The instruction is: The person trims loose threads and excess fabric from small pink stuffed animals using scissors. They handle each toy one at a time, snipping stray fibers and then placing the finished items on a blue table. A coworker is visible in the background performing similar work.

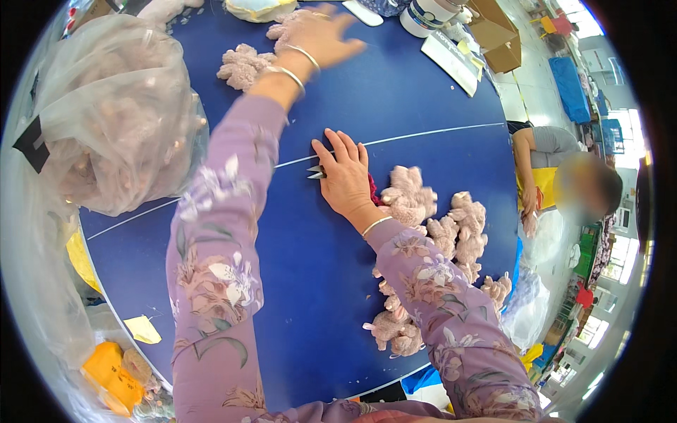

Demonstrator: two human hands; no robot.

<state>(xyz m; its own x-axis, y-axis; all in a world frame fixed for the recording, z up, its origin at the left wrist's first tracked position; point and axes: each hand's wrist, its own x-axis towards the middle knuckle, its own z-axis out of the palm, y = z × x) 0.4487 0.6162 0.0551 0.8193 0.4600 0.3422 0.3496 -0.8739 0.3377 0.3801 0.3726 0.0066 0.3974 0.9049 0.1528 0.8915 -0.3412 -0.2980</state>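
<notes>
My left hand [321, 41], blurred by motion, reaches to the far side of the blue table [310, 296] with its fingers spread. It is just over pink plush toys [245, 67], and I see nothing in its grasp. Near the middle, my right hand [345, 169] lies palm down with several fingers stretched out. Small scissors [316, 172] are tucked under it: the blades stick out on the thumb side and a red handle part shows on the other side. The palm hides their middle. More small pink plush toys [407, 194] lie beside and below my right wrist.
A large clear plastic bag [116, 106] full of pink plush stands at the left. A white tub [427, 15], a white box-like piece [451, 62] and cardboard boxes [493, 32] are at the far right. Another person [557, 151] sits at the right edge. A yellow paper scrap [142, 329] lies lower left.
</notes>
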